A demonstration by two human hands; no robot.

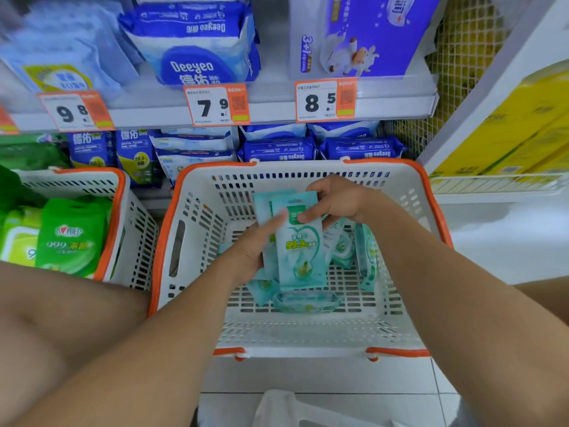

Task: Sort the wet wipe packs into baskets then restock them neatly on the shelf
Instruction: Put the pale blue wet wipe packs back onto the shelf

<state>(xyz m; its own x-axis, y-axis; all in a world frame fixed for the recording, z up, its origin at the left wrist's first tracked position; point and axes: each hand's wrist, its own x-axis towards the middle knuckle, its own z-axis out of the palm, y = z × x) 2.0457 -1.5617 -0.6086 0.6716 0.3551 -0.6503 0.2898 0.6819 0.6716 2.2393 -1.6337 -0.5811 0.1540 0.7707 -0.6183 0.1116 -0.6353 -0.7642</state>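
A: What can't you make out here?

B: The top-left packs on the upper shelf (277, 101) are blurred, and the small print on the price tags (217, 105) is unreadable. The left basket (118, 192) is cut off at the frame edge. How many packs sit in the held stack is hard to count, since they overlap.

A: And the baskets?

B: The white basket (191, 211) with the orange rim stands on the floor below the lower shelf. Several teal wet wipe packs (308, 300) lie loose on its bottom, some leaning toward its right wall. The left basket holds green wipe packs (72, 238), standing upright.

A: The hands?

B: Both are over the middle basket. The left hand (255, 248) grips a fanned stack of teal packs (300, 251) from the left side, its fingers (274, 221) curled round their edge. The right hand (335, 201) pinches the top of the front pack, thumb on its face.
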